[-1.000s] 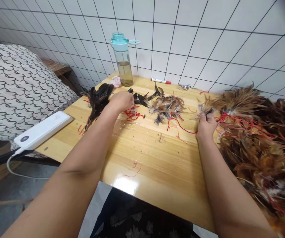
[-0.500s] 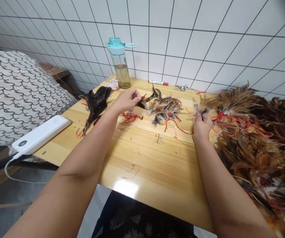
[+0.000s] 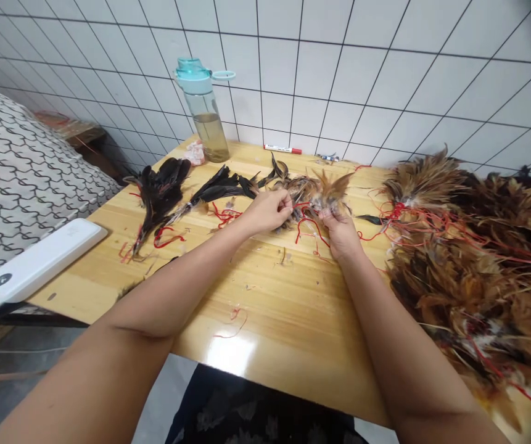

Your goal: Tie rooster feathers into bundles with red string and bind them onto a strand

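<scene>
- From where I stand, the right hand [image 3: 343, 234] is clamped on a tuft of brown feathers [image 3: 333, 186], pinching its base; the plumes fan up and away beyond the fingertips.
- The left hand [image 3: 269, 211] sits just beside it, thumb and fingers drawn together (whether anything thin is caught between them, I can't tell).
- So the tuft is in the right hand's tip, a little to the right of the left hand's fingers.
- A red cord [image 3: 299, 232] curves over the surface [image 3: 269, 320] just below the two hands.
- Behind the left hand lies a pile of loose brown feathers [image 3: 298, 185], partly hidden.
- Leftward rest some long dark feathers [image 3: 216, 187], then a black feather bundle [image 3: 160, 191], well apart from the tuft.
- Over on the right, near the right hand, spreads a large brown feather heap [image 3: 459, 277], red strings [image 3: 450, 228] trailing across it.
</scene>
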